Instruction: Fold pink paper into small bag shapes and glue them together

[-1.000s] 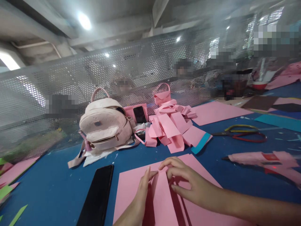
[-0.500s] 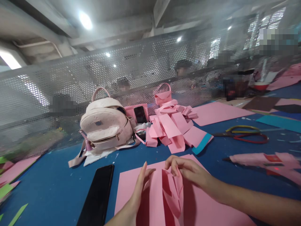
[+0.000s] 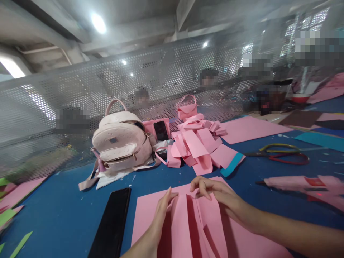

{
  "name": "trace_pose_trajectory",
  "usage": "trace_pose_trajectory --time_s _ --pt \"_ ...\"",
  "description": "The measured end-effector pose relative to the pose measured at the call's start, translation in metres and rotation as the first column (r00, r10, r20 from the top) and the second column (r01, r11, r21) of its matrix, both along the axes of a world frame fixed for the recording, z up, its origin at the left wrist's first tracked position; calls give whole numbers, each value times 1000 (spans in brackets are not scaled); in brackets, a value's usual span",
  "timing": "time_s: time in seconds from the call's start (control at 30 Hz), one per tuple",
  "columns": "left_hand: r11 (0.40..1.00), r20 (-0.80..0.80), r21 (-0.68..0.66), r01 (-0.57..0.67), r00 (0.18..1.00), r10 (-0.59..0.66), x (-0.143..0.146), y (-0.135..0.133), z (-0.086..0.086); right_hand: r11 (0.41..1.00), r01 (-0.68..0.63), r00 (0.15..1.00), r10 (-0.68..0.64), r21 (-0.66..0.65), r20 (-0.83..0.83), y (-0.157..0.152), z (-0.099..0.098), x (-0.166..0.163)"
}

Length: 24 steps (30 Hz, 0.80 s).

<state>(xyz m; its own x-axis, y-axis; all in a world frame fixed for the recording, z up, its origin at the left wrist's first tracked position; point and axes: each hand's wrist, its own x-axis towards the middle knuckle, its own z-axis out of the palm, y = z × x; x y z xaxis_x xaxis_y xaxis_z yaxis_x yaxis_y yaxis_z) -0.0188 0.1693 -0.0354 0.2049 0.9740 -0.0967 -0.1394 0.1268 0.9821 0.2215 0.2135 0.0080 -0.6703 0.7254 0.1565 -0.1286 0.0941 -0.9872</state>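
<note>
A folded piece of pink paper stands between my hands at the bottom middle, its layers fanned apart at the top. On its left side my left hand grips it, thumb pointing up and the other fingers mostly hidden behind the paper. My right hand holds the top of the right-hand layers with bent fingers. Under the folded piece lies a larger pink sheet on the blue table.
A black phone lies left of the sheet. Behind are a pale backpack, a heap of pink paper pieces and a small pink paper bag. Scissors and a pink glue gun lie right.
The right-hand layers of the folded paper have swung outward to the right, flattening into a broad flap. My right hand's fingers have shifted along its top edge. My left hand stays nearly still.
</note>
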Motion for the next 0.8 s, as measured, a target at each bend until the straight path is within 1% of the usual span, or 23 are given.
trace_pose_trajectory --time_s 0.1,0.2,0.3,0.37,0.5,0.6,0.67,0.7,0.73,0.8 --pt "999 -5 19 -37 999 37 0 -1 -3 999 4 1000 -4 32 -7 0 -3 0" --pt "997 -21 -20 -72 997 71 1 -2 -3 991 -15 1000 17 133 -8 -1 -6 -1" --pt "995 -22 -52 -85 996 84 -3 -7 4 971 -30 999 22 237 35 -5 -7 -2" --pt "997 -9 -46 -57 998 57 -7 -12 12 955 -27 998 11 294 57 -7 -5 -2" --pt "999 8 -24 36 999 -35 -11 -16 24 934 -38 992 -7 354 126 -13 4 0" --pt "998 -7 -32 49 999 -49 -10 -17 26 881 -83 979 -14 466 202 -16 8 2" --pt "997 -11 23 80 997 -79 -9 -21 26 852 -109 974 -10 513 225 -18 8 3" --pt "991 -11 71 109 994 -109 -9 -26 26 848 -116 974 -5 518 227 -19 7 3" --pt "979 -15 140 145 989 -144 -10 -30 26 849 -119 975 2 514 222 -19 6 3" --pt "962 -9 213 168 985 -170 -11 -40 27 869 -117 979 18 481 205 -20 4 3"
